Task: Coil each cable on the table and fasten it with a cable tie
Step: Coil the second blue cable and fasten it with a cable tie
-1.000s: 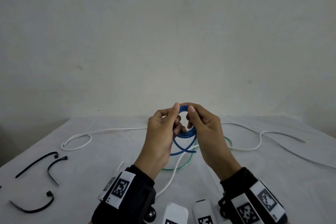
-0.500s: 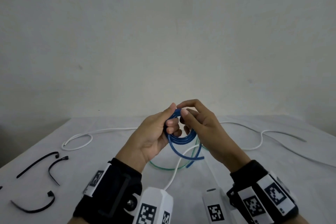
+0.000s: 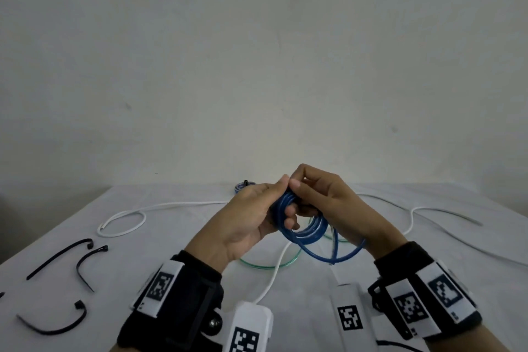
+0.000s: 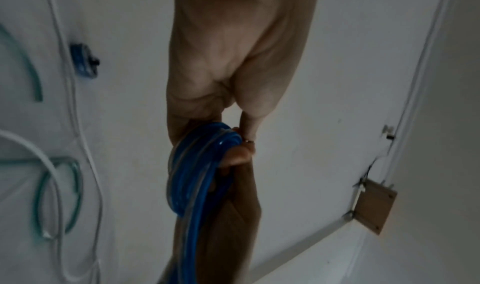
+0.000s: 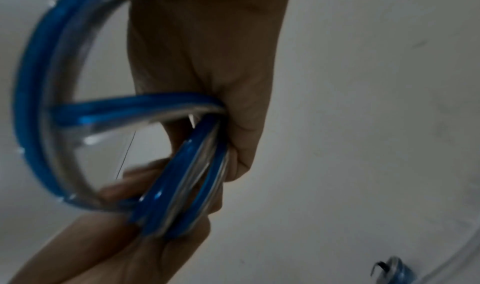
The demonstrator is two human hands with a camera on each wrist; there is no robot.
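I hold a blue cable (image 3: pixel 304 233) above the white-covered table (image 3: pixel 171 237), wound into a small coil of several loops. My left hand (image 3: pixel 281 204) grips the coil's left side, thumb on top and fingers curled through the loops. My right hand (image 3: pixel 300 187) pinches the top of the coil right beside the left thumb. The cable's loose tail (image 3: pixel 335 258) hangs in a wider loop below my right wrist. The left wrist view shows the blue coil (image 4: pixel 197 175) edge-on between both hands. In the right wrist view the blue loops (image 5: pixel 179 175) are blurred.
Three black cable ties (image 3: pixel 58 258) lie open at the table's left. A long white cable (image 3: pixel 123 223) and a green cable (image 3: pixel 268 265) sprawl under my hands. A small tied blue coil (image 3: pixel 244 186) sits at the table's far edge.
Both hands turned and came lower and nearer. The coil gained loops and tightened, and the loose tail swung out to the right. The tied coil at the back came into view.
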